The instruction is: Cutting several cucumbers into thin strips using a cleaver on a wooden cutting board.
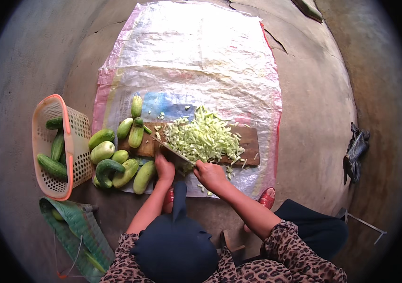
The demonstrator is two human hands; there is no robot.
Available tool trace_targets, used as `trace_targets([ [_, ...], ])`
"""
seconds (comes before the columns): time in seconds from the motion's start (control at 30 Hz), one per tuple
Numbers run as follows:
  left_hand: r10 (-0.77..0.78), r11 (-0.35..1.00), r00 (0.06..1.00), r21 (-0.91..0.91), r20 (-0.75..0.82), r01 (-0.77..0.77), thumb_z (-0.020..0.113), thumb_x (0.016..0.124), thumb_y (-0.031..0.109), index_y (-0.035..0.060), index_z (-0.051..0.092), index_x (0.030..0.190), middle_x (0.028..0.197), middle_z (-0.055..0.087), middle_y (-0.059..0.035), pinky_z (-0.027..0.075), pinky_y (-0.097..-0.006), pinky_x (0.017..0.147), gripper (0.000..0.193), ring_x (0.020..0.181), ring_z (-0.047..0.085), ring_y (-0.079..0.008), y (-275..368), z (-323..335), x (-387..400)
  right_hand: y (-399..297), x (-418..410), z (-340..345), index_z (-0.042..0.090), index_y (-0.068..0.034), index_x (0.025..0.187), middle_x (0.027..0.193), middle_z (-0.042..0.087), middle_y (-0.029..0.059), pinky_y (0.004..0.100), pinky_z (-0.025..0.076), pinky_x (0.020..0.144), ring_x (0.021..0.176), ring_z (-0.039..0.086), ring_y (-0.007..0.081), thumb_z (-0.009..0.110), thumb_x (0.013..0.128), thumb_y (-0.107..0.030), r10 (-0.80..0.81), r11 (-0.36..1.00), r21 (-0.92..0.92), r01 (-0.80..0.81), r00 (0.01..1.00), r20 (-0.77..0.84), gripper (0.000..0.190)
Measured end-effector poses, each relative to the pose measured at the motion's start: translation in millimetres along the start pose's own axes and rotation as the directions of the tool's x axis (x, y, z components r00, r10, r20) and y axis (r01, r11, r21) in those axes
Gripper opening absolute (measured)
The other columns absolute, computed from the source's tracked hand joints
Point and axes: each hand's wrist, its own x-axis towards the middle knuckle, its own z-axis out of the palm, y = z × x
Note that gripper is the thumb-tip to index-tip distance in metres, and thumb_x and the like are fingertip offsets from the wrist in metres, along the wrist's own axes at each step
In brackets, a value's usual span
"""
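My right hand [211, 174] grips a knife [174, 151], whose blade slants up and left across the front of a wooden cutting board [249, 142]. Just left of the handle, my left hand [165, 169] is at the board's front edge, below the blade. Its fingers are partly hidden, so whether it holds something cannot be told. A heap of chopped pale-green cucumber [204, 134] covers the middle of the board, beyond the blade. Two whole cucumbers [136, 133] [125, 128] rest at the board's left end. More cucumbers, one strongly curved [107, 173], lie left of my left hand.
Under the board spreads a woven plastic sheet [201, 78] on a concrete floor [307, 106]. A perforated plastic basket [81, 148] holding cucumbers lies on its side at left. Nearer me is a green woven bag [84, 226]. Dark shoes [356, 152] lie at right.
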Motion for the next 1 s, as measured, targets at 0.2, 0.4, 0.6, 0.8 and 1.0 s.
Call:
trace_targets([
  [0.2,-0.031,0.981,0.986,0.193,0.161,-0.001,0.058,0.070,-0.006,-0.0047,0.051,0.106,0.105,0.055,-0.0271,0.047,-0.0443,0.089,0.037,0.096,0.055,-0.0461,-3,-7,0,-6,-4,-3,0.053,-0.006,0.087,0.071,0.065,0.0177,0.0500,0.052,0.060,0.068,0.065,0.0384,0.060,0.091,-0.028,0.011,0.999,0.051,-0.008,0.999,-0.044,0.023],
  [0.4,0.192,0.958,0.979,0.228,-0.062,-0.173,0.064,0.074,-0.008,-0.0018,0.050,0.114,0.101,0.054,-0.0183,0.051,-0.0366,0.081,0.043,0.092,0.061,-0.0322,-4,-3,-6,7,0,0,0.052,-0.006,0.086,0.070,0.064,0.0173,0.0502,0.050,0.058,0.066,0.064,0.0383,0.061,0.090,-0.026,0.055,0.998,-0.007,-0.056,0.998,-0.029,0.022],
  [0.6,0.025,0.997,0.999,0.079,-0.020,-0.023,0.067,0.075,-0.006,-0.0026,0.054,0.112,0.102,0.057,-0.0183,0.050,-0.0382,0.084,0.039,0.092,0.061,-0.0325,0,0,5,13,-7,-1,0.052,-0.007,0.087,0.070,0.064,0.0170,0.0504,0.050,0.057,0.065,0.064,0.0385,0.061,0.090,-0.025,0.058,0.997,0.059,-0.052,0.994,-0.097,0.020],
  [0.8,-0.052,0.973,0.995,-0.220,0.082,0.069,0.062,0.079,-0.006,0.0005,0.060,0.104,0.094,0.064,-0.0165,0.050,-0.0393,0.081,0.026,0.086,0.064,-0.0361,9,9,15,10,-11,-1,0.053,-0.006,0.088,0.069,0.064,0.0185,0.0508,0.050,0.058,0.065,0.063,0.0400,0.061,0.090,-0.025,0.092,0.992,0.095,-0.081,0.989,-0.118,0.020],
  [1.0,0.116,0.993,0.993,0.038,-0.037,-0.115,0.054,0.082,-0.002,0.0014,0.054,0.105,0.097,0.058,-0.0176,0.046,-0.0441,0.086,0.023,0.096,0.057,-0.0387,10,-13,31,14,-7,-3,0.054,-0.005,0.087,0.069,0.064,0.0199,0.0518,0.050,0.059,0.065,0.064,0.0411,0.059,0.091,-0.026,0.160,0.986,0.042,-0.158,0.986,-0.051,0.023],
])
